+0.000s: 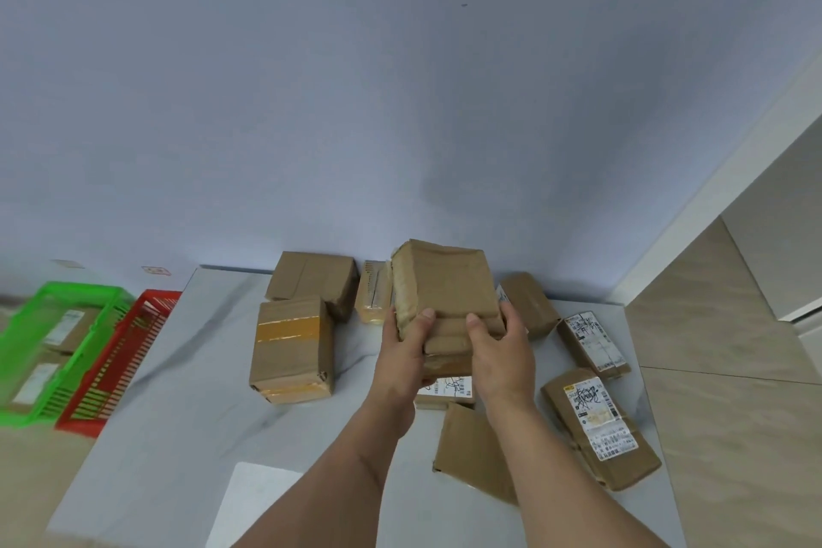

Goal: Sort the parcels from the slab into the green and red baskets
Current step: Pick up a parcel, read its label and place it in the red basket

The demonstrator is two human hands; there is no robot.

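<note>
While you hold the brown parcel up off the slab at about twelve o'clock from your forearms, your left hand and right hand each clasp its near edge, thumbs on top and fingers curled underneath, which seems meant to tilt its faces toward you so you can look for a label before choosing a basket. Its upper face shows bare paper and tape only, so you probably need to turn it over. Below and around it the other parcels lie on the slab: a taped box at ten o'clock from your hands, a labelled parcel at four o'clock, another labelled one at three o'clock. Far off at nine o'clock, on the floor beside the slab, the green basket holds at least two parcels with white labels, one toward its far end and one nearer you. Touching its right side, the red basket shows only its slatted wall; you cannot tell what lies inside.
</note>
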